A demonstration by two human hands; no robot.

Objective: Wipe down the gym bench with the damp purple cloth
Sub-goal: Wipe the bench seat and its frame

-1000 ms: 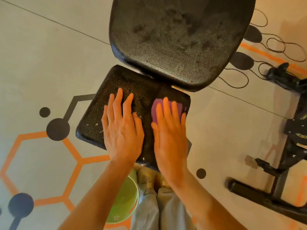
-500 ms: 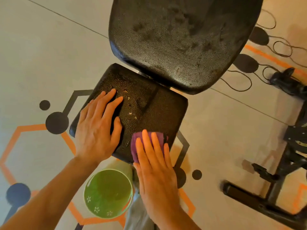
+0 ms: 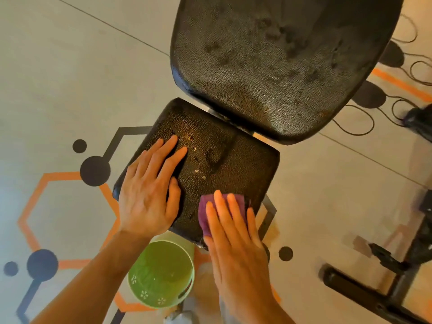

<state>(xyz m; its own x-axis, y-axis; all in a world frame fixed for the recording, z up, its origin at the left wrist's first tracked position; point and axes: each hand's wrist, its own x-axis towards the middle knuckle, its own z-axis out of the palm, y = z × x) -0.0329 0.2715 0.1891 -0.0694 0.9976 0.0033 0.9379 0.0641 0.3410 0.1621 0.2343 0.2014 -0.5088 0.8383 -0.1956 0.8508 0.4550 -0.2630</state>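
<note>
The black gym bench has a square seat pad [image 3: 233, 160] and a larger back pad [image 3: 280, 61] beyond it, both textured and smudged, with pale crumbs on the seat. My right hand [image 3: 233, 235] lies flat on the purple cloth [image 3: 204, 211], pressing it onto the seat's near right corner; most of the cloth is hidden under my fingers. My left hand [image 3: 152, 188] rests flat, fingers spread, on the seat's left side and holds nothing.
A green bucket [image 3: 161, 274] of water stands on the floor just below the seat's near edge. Black machine frame [image 3: 374, 288] sits at the lower right. Cables [image 3: 350, 122] loop on the floor at the upper right. The floor has orange and grey hexagon markings.
My right hand has dragged the cloth from the seat's far right side down to its near right corner. My left hand has shifted left towards the seat's edge.
</note>
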